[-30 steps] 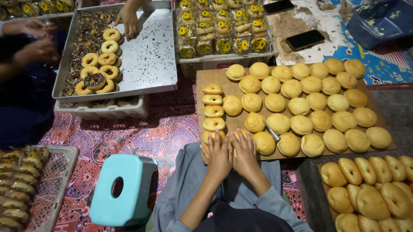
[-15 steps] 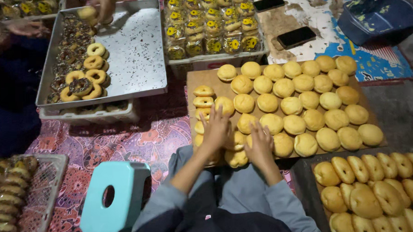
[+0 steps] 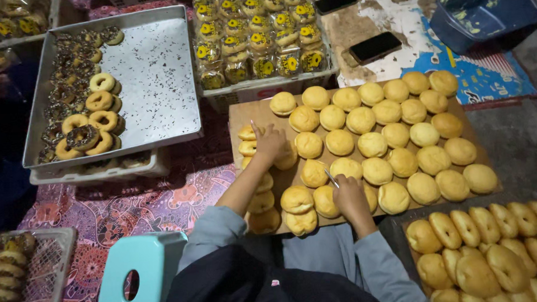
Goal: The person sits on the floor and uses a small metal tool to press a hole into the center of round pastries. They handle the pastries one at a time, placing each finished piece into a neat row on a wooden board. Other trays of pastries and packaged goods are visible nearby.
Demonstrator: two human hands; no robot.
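1. The left hand (image 3: 270,144) lies palm down on a round bun (image 3: 285,157) at the left side of the brown board (image 3: 237,113), fingers curled loosely over it with the forefinger lifted.
2. The right hand (image 3: 348,197) is closed around a thin metal tool (image 3: 331,178), its tip pointing toward the buns in the near rows; what the tool is, beyond a slim blade or pick, cannot be told.
3. Golden buns fill the board in rough rows, while a column of split, filled buns (image 3: 259,193) runs down its left edge.
4. Judged from this, the work goes best with the left hand steadying one bun at a time and the tool kept low and level, so neighbouring buns are not nicked or pushed off the edge.
5. Beyond the board stand a metal tray (image 3: 153,83) of sprinkled doughnuts (image 3: 92,124) and a crate of wrapped pastries (image 3: 255,38). Two dark phones (image 3: 374,46) lie on a mat nearby, and a pale blue stool (image 3: 139,274) sits beside the person's knee.
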